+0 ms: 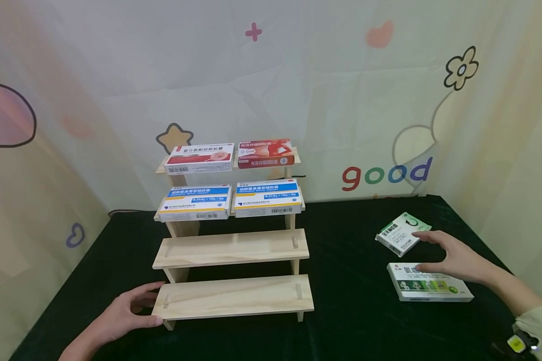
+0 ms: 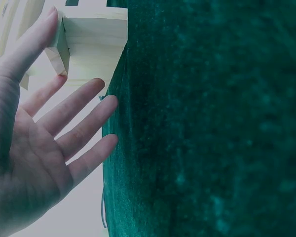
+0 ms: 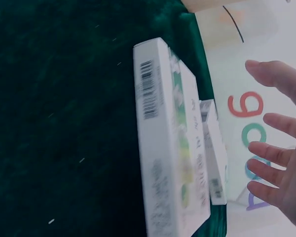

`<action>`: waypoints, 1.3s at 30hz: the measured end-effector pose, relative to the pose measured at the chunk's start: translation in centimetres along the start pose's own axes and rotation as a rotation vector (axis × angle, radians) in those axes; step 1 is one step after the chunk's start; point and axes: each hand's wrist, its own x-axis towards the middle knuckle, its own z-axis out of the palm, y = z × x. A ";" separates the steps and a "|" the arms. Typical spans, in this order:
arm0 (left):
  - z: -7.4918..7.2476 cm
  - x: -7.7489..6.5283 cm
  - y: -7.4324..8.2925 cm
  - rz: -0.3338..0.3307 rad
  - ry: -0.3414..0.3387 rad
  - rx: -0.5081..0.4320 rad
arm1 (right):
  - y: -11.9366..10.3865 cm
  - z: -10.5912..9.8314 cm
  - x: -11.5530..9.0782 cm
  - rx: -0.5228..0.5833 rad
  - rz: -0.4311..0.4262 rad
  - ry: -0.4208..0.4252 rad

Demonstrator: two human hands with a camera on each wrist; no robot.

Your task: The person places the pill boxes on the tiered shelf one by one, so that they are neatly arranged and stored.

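A stepped wooden display rack [image 1: 233, 300] stands left of the middle. My left hand [image 1: 124, 313] holds the left end of its lowest shelf between thumb and index finger; in the left wrist view the other fingers [image 2: 84, 133] spread out straight. On the right, my right hand [image 1: 456, 258] hovers over two medicine boxes, its fingers relaxed and apart. The nearer white box [image 1: 433, 292] has a green picture strip, and the farther white-and-green box [image 1: 398, 235] lies at an angle. In the right wrist view, a gap shows between the hand [image 3: 286, 148] and the boxes.
On the top shelf sit a white-and-red box [image 1: 200, 158] and a red box [image 1: 265, 153]. Two blue-and-white boxes, left [image 1: 196, 203] and right [image 1: 268, 198], lie on the shelf below. Dark green cloth [image 1: 343, 281] covers the table; a printed curtain [image 1: 298, 90] hangs behind.
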 end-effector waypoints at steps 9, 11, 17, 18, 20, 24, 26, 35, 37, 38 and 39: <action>0.1 0.1 -0.2 0.005 -0.007 -0.009 | 1.8 1.0 -1.7 0.018 0.018 -0.035; 0.1 0.1 -0.3 0.005 -0.007 -0.013 | 2.2 1.1 -2.0 0.016 0.020 -0.044; 0.1 0.1 -0.3 0.006 -0.007 -0.009 | 3.0 1.5 -2.7 -0.003 0.028 -0.052; 0.1 0.1 -0.2 0.003 -0.005 -0.006 | 3.1 1.6 -2.8 -0.011 0.030 -0.052; 0.1 0.1 -0.2 -0.004 -0.001 -0.001 | 3.3 1.7 -2.9 -0.016 0.028 -0.052; 0.0 0.1 -0.2 -0.013 0.004 -0.001 | 3.6 1.9 -3.2 -0.022 0.037 -0.056; 0.0 0.1 -0.2 -0.013 0.003 -0.002 | 3.7 1.9 -3.3 -0.016 0.037 -0.058; 0.1 0.1 -0.4 -0.012 0.008 -0.008 | 4.3 2.0 -3.8 -0.030 0.034 -0.049; 0.1 0.1 -0.4 -0.006 0.009 -0.009 | 4.3 2.0 -3.8 -0.037 0.043 -0.052; 0.1 0.1 -0.5 -0.004 0.011 -0.008 | 4.4 2.0 -3.9 -0.036 0.051 -0.055; 0.1 0.1 -0.5 -0.001 0.011 -0.008 | 4.4 2.1 -3.9 -0.035 0.061 -0.060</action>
